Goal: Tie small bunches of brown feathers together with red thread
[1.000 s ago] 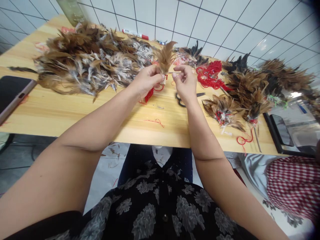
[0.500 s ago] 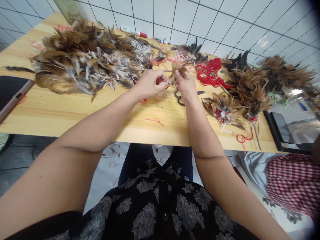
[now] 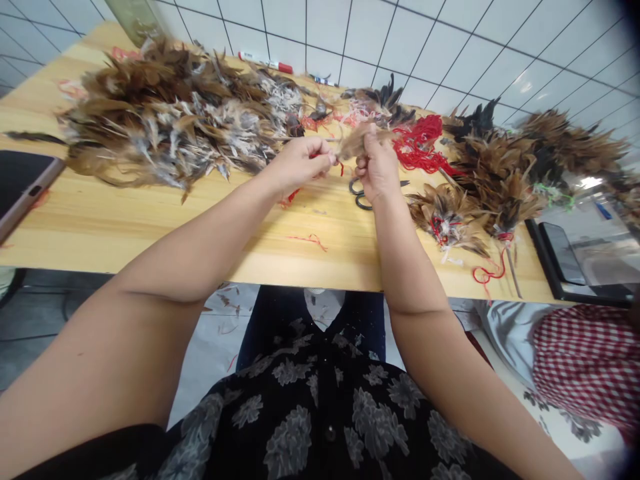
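My left hand point(image 3: 307, 162) is closed in a pinch at the base of a small brown feather bunch point(image 3: 354, 141), where a short bit of red yarn point(image 3: 342, 169) hangs by the fingertips. On the bunch's other side, my right hand point(image 3: 375, 160) grips the feathers between thumb and fingers. Black-handled scissors point(image 3: 361, 193) lie on the wooden table point(image 3: 260, 240), partly behind my right wrist. A thin stick point(image 3: 330, 140) shows just behind the fingers. Beyond my right hand lies a tangled heap of red yarn point(image 3: 420, 143).
A big pile of brown and white feathers point(image 3: 190, 120) covers the back left. More feather bunches point(image 3: 500, 160) lie at the right, beside a phone point(image 3: 564, 253) on a black-edged tray. Another phone point(image 3: 25, 187) rests at the left edge. A red-and-white marker point(image 3: 265, 63) lies by the tiled wall.
My right hand has shifted slightly right and turned, tilting the feathers sideways. The red yarn, previously inside my left hand's curl, now dangles beyond its fingertips.
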The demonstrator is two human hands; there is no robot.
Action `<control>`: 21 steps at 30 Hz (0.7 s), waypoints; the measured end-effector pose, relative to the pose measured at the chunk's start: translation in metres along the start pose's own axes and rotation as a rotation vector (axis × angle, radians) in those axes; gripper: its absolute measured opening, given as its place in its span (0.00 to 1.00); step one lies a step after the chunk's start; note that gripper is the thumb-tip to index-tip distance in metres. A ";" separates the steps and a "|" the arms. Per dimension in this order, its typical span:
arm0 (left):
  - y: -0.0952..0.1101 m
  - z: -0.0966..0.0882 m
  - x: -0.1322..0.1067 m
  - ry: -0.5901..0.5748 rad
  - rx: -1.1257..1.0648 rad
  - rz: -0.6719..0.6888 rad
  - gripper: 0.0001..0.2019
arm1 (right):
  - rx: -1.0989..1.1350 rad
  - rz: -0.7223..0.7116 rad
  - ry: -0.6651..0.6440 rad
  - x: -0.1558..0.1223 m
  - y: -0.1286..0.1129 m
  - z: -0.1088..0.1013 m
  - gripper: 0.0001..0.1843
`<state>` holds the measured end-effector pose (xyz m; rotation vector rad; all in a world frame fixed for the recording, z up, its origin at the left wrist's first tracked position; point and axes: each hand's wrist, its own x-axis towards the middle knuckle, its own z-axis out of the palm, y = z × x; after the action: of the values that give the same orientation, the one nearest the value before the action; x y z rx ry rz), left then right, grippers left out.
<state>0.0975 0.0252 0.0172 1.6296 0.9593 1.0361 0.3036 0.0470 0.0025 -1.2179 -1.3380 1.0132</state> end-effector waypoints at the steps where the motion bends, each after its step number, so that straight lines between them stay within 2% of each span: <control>1: -0.002 -0.001 0.001 -0.006 -0.079 -0.029 0.18 | 0.042 0.024 0.035 -0.003 -0.004 -0.004 0.43; 4: -0.005 -0.003 0.003 -0.028 -0.237 -0.070 0.19 | 0.095 0.031 0.047 -0.013 -0.015 -0.010 0.42; 10: -0.006 -0.003 0.002 -0.043 -0.225 -0.065 0.22 | -0.024 -0.047 -0.154 -0.027 -0.026 0.002 0.35; 15: -0.001 0.001 -0.001 -0.084 -0.161 -0.091 0.21 | -0.162 -0.076 -0.079 -0.019 -0.011 0.005 0.32; 21: 0.002 0.007 -0.003 -0.052 -0.081 -0.134 0.23 | -0.233 -0.095 -0.049 -0.005 0.009 0.005 0.35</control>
<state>0.1029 0.0199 0.0178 1.4981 0.9657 0.9257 0.3000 0.0435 -0.0080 -1.2938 -1.5708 0.8416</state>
